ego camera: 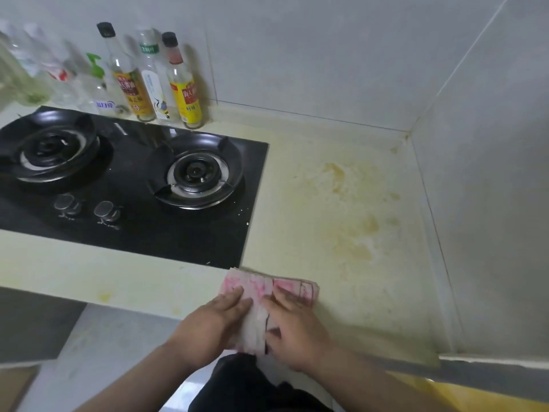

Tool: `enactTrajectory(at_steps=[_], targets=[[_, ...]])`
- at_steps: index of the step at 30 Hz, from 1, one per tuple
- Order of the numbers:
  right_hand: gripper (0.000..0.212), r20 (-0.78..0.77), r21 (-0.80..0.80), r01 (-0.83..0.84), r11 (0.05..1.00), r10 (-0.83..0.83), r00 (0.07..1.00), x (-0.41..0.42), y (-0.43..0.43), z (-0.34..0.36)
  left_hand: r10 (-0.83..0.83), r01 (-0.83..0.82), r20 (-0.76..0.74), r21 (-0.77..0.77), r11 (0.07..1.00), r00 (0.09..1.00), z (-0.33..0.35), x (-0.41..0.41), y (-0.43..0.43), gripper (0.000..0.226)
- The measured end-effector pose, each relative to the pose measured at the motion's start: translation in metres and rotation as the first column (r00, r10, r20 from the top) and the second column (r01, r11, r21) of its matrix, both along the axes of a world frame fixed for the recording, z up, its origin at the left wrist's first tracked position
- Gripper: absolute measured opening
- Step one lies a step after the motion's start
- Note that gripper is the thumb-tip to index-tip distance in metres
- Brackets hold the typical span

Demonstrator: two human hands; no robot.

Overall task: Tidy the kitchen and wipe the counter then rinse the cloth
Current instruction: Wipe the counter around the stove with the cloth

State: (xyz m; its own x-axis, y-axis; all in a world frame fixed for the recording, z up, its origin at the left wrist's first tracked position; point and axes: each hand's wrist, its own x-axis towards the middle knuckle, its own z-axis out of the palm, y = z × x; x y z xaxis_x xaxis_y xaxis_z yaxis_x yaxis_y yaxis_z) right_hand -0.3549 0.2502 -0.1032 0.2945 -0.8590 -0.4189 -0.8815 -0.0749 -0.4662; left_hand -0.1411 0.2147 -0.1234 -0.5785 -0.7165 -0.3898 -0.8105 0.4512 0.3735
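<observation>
A folded pink-and-white cloth lies on the pale yellow counter near its front edge, just right of the hob's front corner. My left hand presses flat on the cloth's left half with straight fingers. My right hand lies on its right half, fingers stretched forward and the thumb tucked against the cloth's near edge. Brownish-yellow stains mark the counter beyond the cloth, toward the corner.
A black two-burner gas hob with two knobs is set into the counter at left. Several bottles stand against the tiled back wall behind it. A tiled side wall closes the counter on the right.
</observation>
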Motion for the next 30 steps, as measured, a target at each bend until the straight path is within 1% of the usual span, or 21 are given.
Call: enactTrajectory(at_steps=[1, 3, 8, 10, 11, 13, 14, 18, 20, 22, 26, 28, 30], targets=[[0.071, -0.048, 0.016, -0.05, 0.999, 0.051, 0.998, 0.001, 0.001, -0.002, -0.013, 0.013, 0.044, 0.007, 1.0, 0.999, 0.0, -0.004, -0.001, 0.073], [0.076, -0.11, 0.048, -0.098, 0.994, 0.103, 0.989, 0.003, 0.001, -0.006, -0.03, 0.033, 0.126, -0.015, 0.999, 0.992, 0.003, -0.013, -0.004, 0.074], [0.073, -0.082, 0.012, -0.086, 0.996, 0.086, 0.993, -0.015, -0.017, -0.014, -0.047, 0.057, 0.22, -0.04, 0.998, 0.974, 0.013, -0.038, -0.016, 0.074], [0.07, -0.016, 0.019, -0.038, 0.999, 0.038, 0.999, -0.024, -0.027, -0.015, -0.026, 0.039, 0.227, -0.053, 0.998, 0.974, 0.014, -0.05, -0.022, 0.066], [0.066, 0.056, 0.04, 0.026, 0.999, -0.028, 0.998, -0.028, -0.032, -0.013, -0.012, 0.027, 0.216, -0.067, 0.997, 0.976, 0.014, -0.056, -0.024, 0.062], [0.056, 0.195, 0.092, 0.173, 0.981, -0.188, 0.963, -0.037, -0.038, -0.007, 0.024, -0.003, 0.201, -0.104, 0.995, 0.979, 0.013, -0.064, -0.024, 0.057], [0.054, 0.221, 0.095, 0.219, 0.971, -0.235, 0.947, -0.042, -0.04, -0.005, 0.039, -0.015, 0.198, -0.12, 0.993, 0.979, 0.013, -0.065, -0.021, 0.057], [0.049, 0.218, 0.059, 0.249, 0.967, -0.256, 0.942, -0.055, -0.035, -0.003, 0.083, -0.059, 0.119, -0.191, 0.98, 0.989, 0.007, -0.058, -0.01, 0.067], [0.046, 0.244, 0.047, 0.289, 0.956, -0.292, 0.925, -0.057, -0.031, -0.005, 0.094, -0.08, 0.049, -0.243, 0.967, 0.994, 0.0, -0.063, -0.004, 0.063], [0.043, 0.267, -0.001, 0.328, 0.945, -0.316, 0.91, -0.057, -0.027, -0.005, 0.111, -0.107, 0.001, -0.252, 0.962, 0.994, -0.009, -0.073, 0.003, 0.064], [0.042, 0.252, -0.029, 0.304, 0.952, -0.287, 0.924, -0.063, -0.024, -0.005, 0.187, -0.161, 0.1, -0.229, 0.96, 0.977, -0.024, -0.089, 0.006, 0.077], [0.043, 0.235, -0.031, 0.282, 0.959, -0.267, 0.935, -0.065, -0.025, -0.008, 0.197, -0.171, 0.107, -0.217, 0.961, 0.975, -0.027, -0.089, 0.002, 0.081], [0.044, 0.251, -0.012, 0.299, 0.954, -0.287, 0.924, -0.063, -0.029, -0.012, 0.192, -0.165, 0.094, -0.24, 0.957, 0.977, -0.029, -0.091, -0.006, 0.085]])
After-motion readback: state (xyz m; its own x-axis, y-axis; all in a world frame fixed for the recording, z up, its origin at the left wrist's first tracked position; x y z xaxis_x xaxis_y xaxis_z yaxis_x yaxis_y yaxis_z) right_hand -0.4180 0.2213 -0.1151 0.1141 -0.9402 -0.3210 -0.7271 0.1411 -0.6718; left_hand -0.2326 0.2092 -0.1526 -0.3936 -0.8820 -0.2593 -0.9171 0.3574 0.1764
